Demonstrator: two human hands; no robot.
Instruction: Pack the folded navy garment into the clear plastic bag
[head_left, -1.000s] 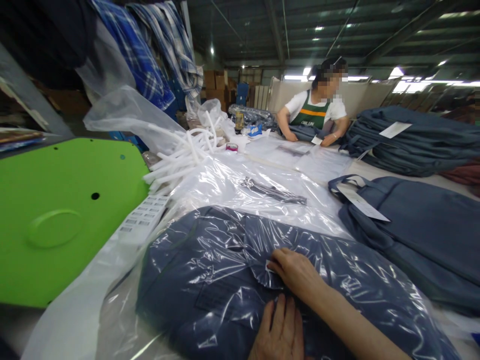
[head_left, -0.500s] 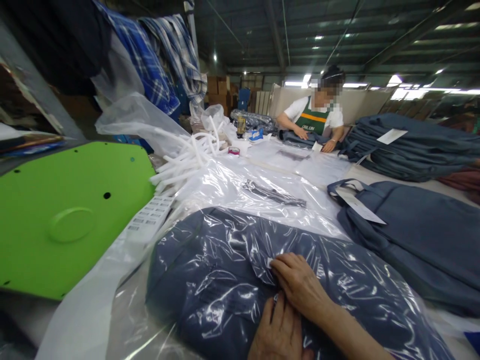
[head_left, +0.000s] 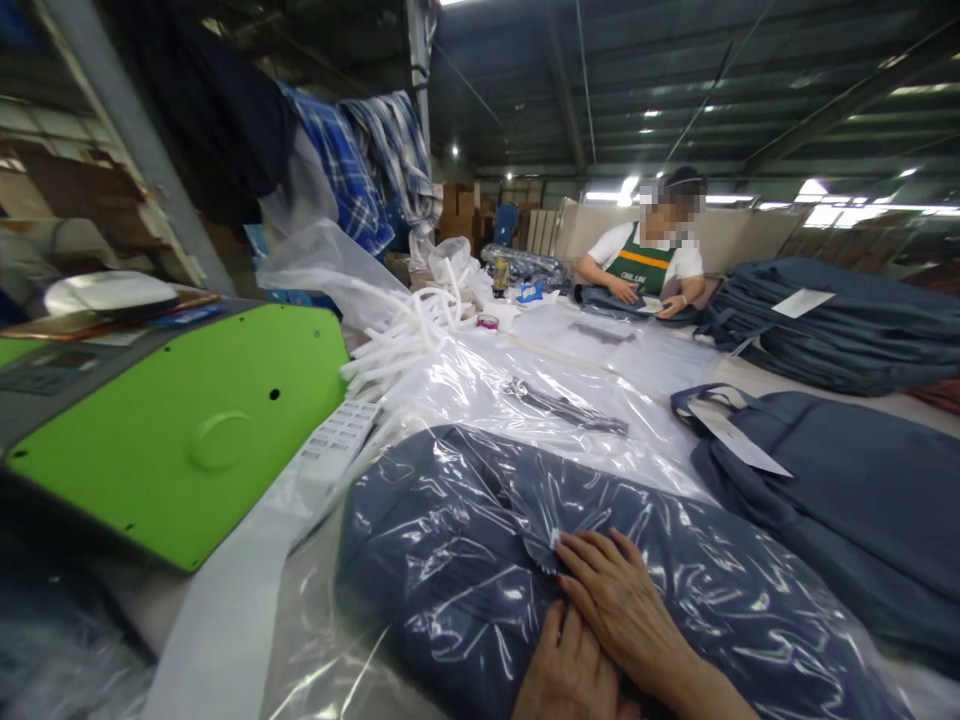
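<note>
A dark blue backpack [head_left: 420,560] lies in front of me inside a clear plastic bag [head_left: 487,590], whose film is wrinkled and shiny. My right hand [head_left: 626,605] rests on top of the bag, fingers stretched out and slightly apart along a folded edge of film. By its fingertips is a small whitish spot too unclear to name. Just below, my left hand [head_left: 570,660] has its fingers bent and close together on the film, seemingly gripping a fold of it. Its thumb is mostly hidden. The two hands touch each other.
A green-sided machine [head_left: 225,440] stands at left, beside a strip of printed labels [head_left: 337,430]. Beyond lie white foam tubes [head_left: 405,325] and flat plastic bags [head_left: 480,375]. An unwrapped backpack [head_left: 847,480] and a backpack stack [head_left: 862,315] are at right. A co-worker [head_left: 645,260] handles another backpack.
My view has shifted, so the scene sits further right and lower, with more of the green machine visible. My right hand's fingers have flattened and spread a little; my left hand stays beneath it.
</note>
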